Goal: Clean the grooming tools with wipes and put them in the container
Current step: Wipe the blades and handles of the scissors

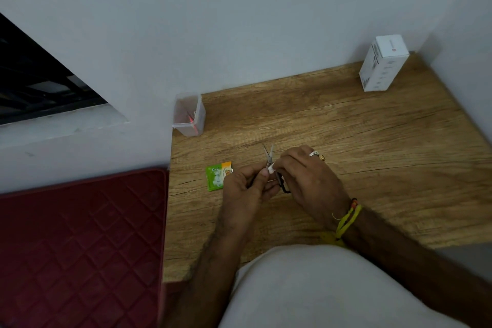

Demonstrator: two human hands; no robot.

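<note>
Scissors point(269, 156) sit in the middle of the wooden table point(372, 141), held up between two hands. They are small and made of metal. Their two thin blades point away toward the far wall and are spread a little, like a narrow V. Their dark handle loops point(282, 184) show low down between the two hands.

The left hand point(247, 186) has its fingers curled around the scissors near the handles, with the thumb on top. The right hand point(308, 176) pinches a small white wipe point(272, 168) against the scissors, right where the blades meet. The two hands are close together and touch. The right hand has a ring point(314, 153) on one finger, and yellow strings point(347, 218) go around its wrist.

A little green packet point(217, 176) lies flat on the table just to the left of the left hand. A clear plastic container point(189, 114) stands at the far left corner of the table, next to the wall. Something thin and red is inside it, but it is too blurry to tell what it is. A white box point(382, 62) stands up in the far right corner, well apart from the hands.

A dark red cushion point(80, 247) with a diamond pattern lies to the left of the table. Pale cloth point(319, 287) on the person fills the near bottom.
</note>
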